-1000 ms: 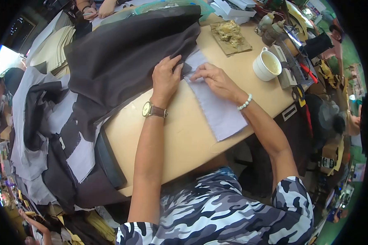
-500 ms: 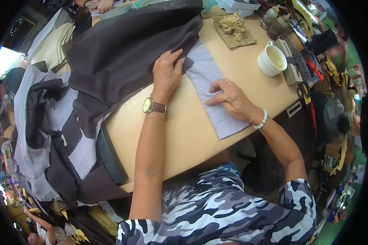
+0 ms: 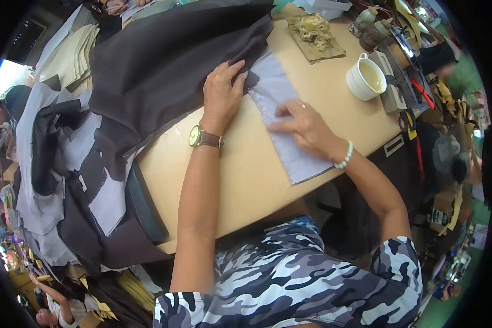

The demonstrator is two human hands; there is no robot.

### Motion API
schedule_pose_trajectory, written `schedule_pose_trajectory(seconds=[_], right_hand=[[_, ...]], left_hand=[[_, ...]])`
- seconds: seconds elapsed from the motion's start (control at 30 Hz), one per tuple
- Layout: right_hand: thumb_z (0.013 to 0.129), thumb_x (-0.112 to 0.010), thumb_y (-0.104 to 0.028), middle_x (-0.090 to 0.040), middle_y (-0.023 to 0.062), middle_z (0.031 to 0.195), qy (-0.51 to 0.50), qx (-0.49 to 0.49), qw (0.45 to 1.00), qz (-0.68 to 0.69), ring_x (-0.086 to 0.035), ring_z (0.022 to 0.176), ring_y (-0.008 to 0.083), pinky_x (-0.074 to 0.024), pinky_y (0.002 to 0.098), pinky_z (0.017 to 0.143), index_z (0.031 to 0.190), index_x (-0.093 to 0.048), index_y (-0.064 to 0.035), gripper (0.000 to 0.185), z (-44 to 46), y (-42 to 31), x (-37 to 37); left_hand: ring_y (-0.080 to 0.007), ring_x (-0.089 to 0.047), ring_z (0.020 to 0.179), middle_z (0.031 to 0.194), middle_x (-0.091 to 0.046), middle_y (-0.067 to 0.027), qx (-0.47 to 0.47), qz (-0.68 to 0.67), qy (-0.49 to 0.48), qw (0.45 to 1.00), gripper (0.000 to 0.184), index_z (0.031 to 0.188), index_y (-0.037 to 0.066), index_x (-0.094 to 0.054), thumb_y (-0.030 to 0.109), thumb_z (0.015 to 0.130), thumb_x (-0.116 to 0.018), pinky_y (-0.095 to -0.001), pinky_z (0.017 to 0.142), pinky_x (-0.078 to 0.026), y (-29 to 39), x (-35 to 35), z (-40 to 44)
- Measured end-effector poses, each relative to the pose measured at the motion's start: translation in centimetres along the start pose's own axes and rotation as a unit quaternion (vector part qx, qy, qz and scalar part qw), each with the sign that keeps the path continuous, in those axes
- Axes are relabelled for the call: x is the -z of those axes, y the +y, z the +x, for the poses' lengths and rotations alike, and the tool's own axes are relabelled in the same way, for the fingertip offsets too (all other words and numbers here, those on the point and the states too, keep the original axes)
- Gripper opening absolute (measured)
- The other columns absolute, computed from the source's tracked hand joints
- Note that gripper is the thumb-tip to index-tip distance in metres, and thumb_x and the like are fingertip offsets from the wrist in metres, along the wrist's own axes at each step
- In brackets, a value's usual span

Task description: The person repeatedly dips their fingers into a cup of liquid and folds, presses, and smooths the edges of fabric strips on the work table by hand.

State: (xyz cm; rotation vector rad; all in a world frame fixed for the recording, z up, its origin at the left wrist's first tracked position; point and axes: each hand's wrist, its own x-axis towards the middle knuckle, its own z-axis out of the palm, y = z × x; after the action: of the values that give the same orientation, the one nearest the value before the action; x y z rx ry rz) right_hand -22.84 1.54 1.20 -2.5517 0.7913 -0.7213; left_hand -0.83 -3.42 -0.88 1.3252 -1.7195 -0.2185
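Note:
My left hand (image 3: 222,92) rests on the edge of a dark brown sheet of material (image 3: 164,60), thumb and forefinger apart, pressing it against the table. Beside it lies a pale lavender strip (image 3: 298,156), its upper end meeting the dark sheet and showing a shiny, wet-looking left edge. Over that strip is my right hand (image 3: 307,128), with finger and thumb stretched out and apart, slightly blurred by motion. I see nothing held in it. Whether its fingertips touch the strip I cannot tell.
A white cup (image 3: 365,79) with pale contents stands on the right of the table (image 3: 246,180). Behind it are a crusted yellowish lump on a board (image 3: 314,38), bottles (image 3: 374,34) and scissors (image 3: 407,123). Crumpled fabric (image 3: 44,164) hangs at left. Another person's hands (image 3: 117,5) show at top.
My right hand has shifted slightly left and up over the lavender strip. My left hand stays at the edge of the dark sheet. The view has moved a little.

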Motion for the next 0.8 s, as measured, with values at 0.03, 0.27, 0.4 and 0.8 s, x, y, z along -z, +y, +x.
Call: schedule_pose_trajectory(seconds=[0.03,0.27,0.4,0.8], right_hand=[[0.073,-0.053,0.001,-0.058,0.0106,0.095,-0.010,0.000,1.000,-0.001,-0.057,0.093,0.0283,-0.0435,0.0377,0.083,0.090,-0.073,-0.0112,0.029,-0.8,-0.9,0.4],[0.072,-0.053,0.002,-0.058,0.0121,0.095,0.021,-0.044,0.998,0.033,-0.057,0.090,0.0296,-0.0457,0.0370,0.079,0.093,-0.072,-0.0105,0.031,1.1,0.2,0.0],[0.072,-0.054,0.001,-0.059,0.0126,0.096,0.026,-0.010,0.999,-0.043,-0.057,0.090,0.0296,-0.0462,0.0372,0.078,0.095,-0.071,-0.0093,0.030,1.7,0.4,-0.5],[0.069,-0.045,0.009,-0.059,0.0159,0.105,0.111,-0.088,0.990,0.000,-0.057,0.098,0.0331,-0.0454,0.0407,0.086,0.102,-0.069,-0.0051,0.043,-4.4,-1.5,5.2]], left_hand=[[-0.0343,-0.061,0.086,0.089,-0.063,-0.0181,0.003,0.001,-0.004,1.000,0.028,0.108,0.005,-0.067,0.016,0.082,-0.065,-0.0374,0.077,-0.048,0.0,0.0,-0.1],[-0.0354,-0.061,0.090,0.093,-0.064,-0.0191,-0.013,0.024,0.013,1.000,0.028,0.108,0.007,-0.067,0.017,0.082,-0.066,-0.0389,0.080,-0.048,-0.4,-0.4,-0.1],[-0.0357,-0.061,0.094,0.096,-0.064,-0.0195,0.021,0.027,-0.012,0.999,0.028,0.108,0.007,-0.067,0.018,0.082,-0.066,-0.0392,0.083,-0.048,-0.3,-0.2,0.0],[-0.0348,-0.062,0.097,0.101,-0.065,-0.0207,0.001,0.015,0.004,1.000,0.029,0.111,0.008,-0.066,0.018,0.084,-0.066,-0.0359,0.085,-0.048,0.0,-0.1,-0.1]])
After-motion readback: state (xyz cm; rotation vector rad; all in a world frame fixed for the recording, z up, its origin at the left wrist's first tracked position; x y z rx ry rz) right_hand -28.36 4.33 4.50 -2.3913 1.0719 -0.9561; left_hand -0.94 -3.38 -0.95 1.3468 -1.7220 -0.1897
